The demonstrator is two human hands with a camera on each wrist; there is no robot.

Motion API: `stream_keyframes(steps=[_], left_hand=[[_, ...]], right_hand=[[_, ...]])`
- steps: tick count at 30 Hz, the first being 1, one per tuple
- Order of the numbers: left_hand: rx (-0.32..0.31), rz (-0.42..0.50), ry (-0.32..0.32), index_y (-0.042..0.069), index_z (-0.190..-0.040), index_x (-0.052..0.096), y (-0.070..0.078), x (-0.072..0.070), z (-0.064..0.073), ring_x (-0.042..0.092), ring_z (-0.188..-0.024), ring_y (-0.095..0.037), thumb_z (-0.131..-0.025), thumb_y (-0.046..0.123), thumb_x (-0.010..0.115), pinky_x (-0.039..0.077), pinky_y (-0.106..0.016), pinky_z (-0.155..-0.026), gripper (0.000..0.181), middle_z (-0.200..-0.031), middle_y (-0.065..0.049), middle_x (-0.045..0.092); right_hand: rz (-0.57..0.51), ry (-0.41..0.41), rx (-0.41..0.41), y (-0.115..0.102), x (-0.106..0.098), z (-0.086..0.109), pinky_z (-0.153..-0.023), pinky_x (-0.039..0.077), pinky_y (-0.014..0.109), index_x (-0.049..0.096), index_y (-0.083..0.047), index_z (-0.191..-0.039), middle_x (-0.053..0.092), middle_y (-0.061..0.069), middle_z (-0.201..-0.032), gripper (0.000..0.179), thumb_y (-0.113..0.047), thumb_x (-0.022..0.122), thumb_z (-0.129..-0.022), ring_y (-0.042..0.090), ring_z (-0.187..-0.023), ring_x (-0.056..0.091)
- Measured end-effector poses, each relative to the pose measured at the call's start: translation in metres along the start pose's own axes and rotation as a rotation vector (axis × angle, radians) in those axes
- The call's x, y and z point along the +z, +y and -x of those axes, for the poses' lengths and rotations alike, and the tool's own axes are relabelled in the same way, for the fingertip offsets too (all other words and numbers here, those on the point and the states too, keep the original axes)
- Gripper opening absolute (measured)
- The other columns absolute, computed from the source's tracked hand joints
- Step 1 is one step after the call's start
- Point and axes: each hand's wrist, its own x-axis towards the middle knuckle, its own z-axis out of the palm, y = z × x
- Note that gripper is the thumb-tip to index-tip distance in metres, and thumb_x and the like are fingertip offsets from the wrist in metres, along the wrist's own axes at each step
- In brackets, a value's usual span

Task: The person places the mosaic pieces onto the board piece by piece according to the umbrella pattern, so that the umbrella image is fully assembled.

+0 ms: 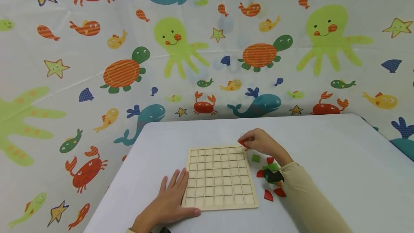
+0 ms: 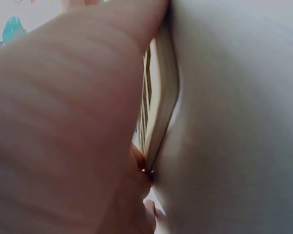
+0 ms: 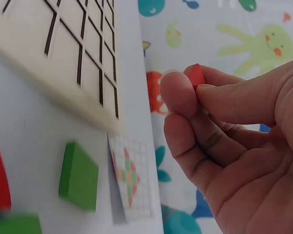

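A square wooden grid board point(image 1: 217, 182) lies on the white table, its cells bare. My left hand point(image 1: 173, 199) rests flat at the board's lower left corner, fingers spread along its left edge and thumb by the front edge. Over the far right corner, my right hand point(image 1: 258, 141) pinches a red piece point(image 3: 197, 75) between thumb and fingers, just above the board. Right of the board lie a green square block point(image 1: 256, 158) and several loose red and green pieces, among them a red quarter-round piece point(image 1: 268, 195). The right wrist's dark band hides part of that pile.
In the right wrist view, a card point(image 3: 132, 178) printed with a grid and a red and green pattern lies beyond the board's far corner. A cloth point(image 1: 200, 56) printed with sea animals hangs behind the white table point(image 1: 349, 161).
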Motion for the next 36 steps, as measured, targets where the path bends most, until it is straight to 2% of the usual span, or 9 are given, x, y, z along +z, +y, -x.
stream_keyframes(steps=[4, 10, 16, 20, 26, 33, 36], left_hand=[[0.004, 0.005, -0.001, -0.005, -0.168, 0.019, 0.0, -0.001, -0.001, 0.005, -0.163, -0.041, -0.082, 0.079, 0.074, -0.002, -0.071, -0.123, 0.132, -0.177, -0.021, 0.014], [0.007, 0.002, -0.003, -0.004, -0.168, 0.019, 0.0, 0.0, -0.002, 0.005, -0.163, -0.041, -0.082, 0.079, 0.074, -0.001, -0.071, -0.123, 0.132, -0.177, -0.02, 0.014], [0.015, 0.006, -0.012, -0.004, -0.169, 0.018, -0.001, 0.002, -0.002, 0.004, -0.163, -0.041, -0.083, 0.078, 0.074, -0.002, -0.072, -0.123, 0.131, -0.177, -0.021, 0.013], [0.023, 0.005, -0.017, -0.004, -0.169, 0.018, 0.0, 0.002, -0.002, 0.003, -0.163, -0.041, -0.084, 0.079, 0.073, -0.002, -0.072, -0.122, 0.131, -0.177, -0.021, 0.012], [0.037, 0.032, 0.015, -0.004, -0.168, 0.021, -0.004, 0.007, -0.003, 0.004, -0.163, -0.041, -0.081, 0.083, 0.072, -0.005, -0.071, -0.122, 0.133, -0.177, -0.021, 0.015], [0.022, 0.023, 0.004, -0.004, -0.168, 0.02, -0.002, 0.001, -0.002, 0.005, -0.163, -0.043, -0.082, 0.08, 0.074, -0.004, -0.072, -0.122, 0.132, -0.177, -0.022, 0.014], [0.015, 0.011, 0.007, -0.004, -0.168, 0.021, -0.002, -0.001, -0.001, 0.005, -0.163, -0.042, -0.082, 0.079, 0.075, -0.002, -0.071, -0.122, 0.131, -0.177, -0.021, 0.015]], right_hand=[[0.007, -0.032, -0.033, -0.01, 0.015, -0.008, -0.082, 0.061, 0.038, 0.077, 0.008, -0.114, 0.075, 0.017, -0.097, 0.02, 0.008, 0.062, -0.101, 0.026, -0.077, 0.071], [-0.002, -0.08, -0.054, -0.014, 0.043, -0.019, -0.077, 0.059, 0.034, 0.07, 0.001, -0.103, 0.068, 0.007, -0.086, 0.004, 0.004, 0.068, -0.1, 0.023, -0.074, 0.07], [0.052, -0.131, -0.129, -0.014, 0.063, -0.029, -0.074, 0.056, 0.029, 0.067, -0.002, -0.095, 0.066, 0.001, -0.083, 0.008, 0.006, 0.069, -0.098, 0.014, -0.073, 0.065], [0.079, -0.161, -0.176, -0.013, 0.071, -0.035, -0.069, 0.054, 0.027, 0.067, -0.005, -0.09, 0.065, -0.001, -0.08, 0.015, 0.008, 0.069, -0.097, 0.011, -0.07, 0.062], [0.12, -0.182, -0.202, -0.013, 0.08, -0.039, -0.065, 0.053, 0.026, 0.071, -0.005, -0.089, 0.066, -0.002, -0.077, 0.016, 0.008, 0.07, -0.098, 0.008, -0.065, 0.06], [0.175, -0.17, -0.218, -0.017, 0.082, -0.043, -0.062, 0.053, 0.025, 0.074, -0.004, -0.089, 0.068, -0.001, -0.079, 0.018, 0.01, 0.067, -0.097, 0.008, -0.064, 0.058], [0.215, -0.144, -0.22, -0.018, 0.084, -0.044, -0.064, 0.052, 0.026, 0.075, -0.006, -0.088, 0.067, -0.002, -0.081, 0.02, 0.01, 0.068, -0.097, 0.009, -0.068, 0.057]])
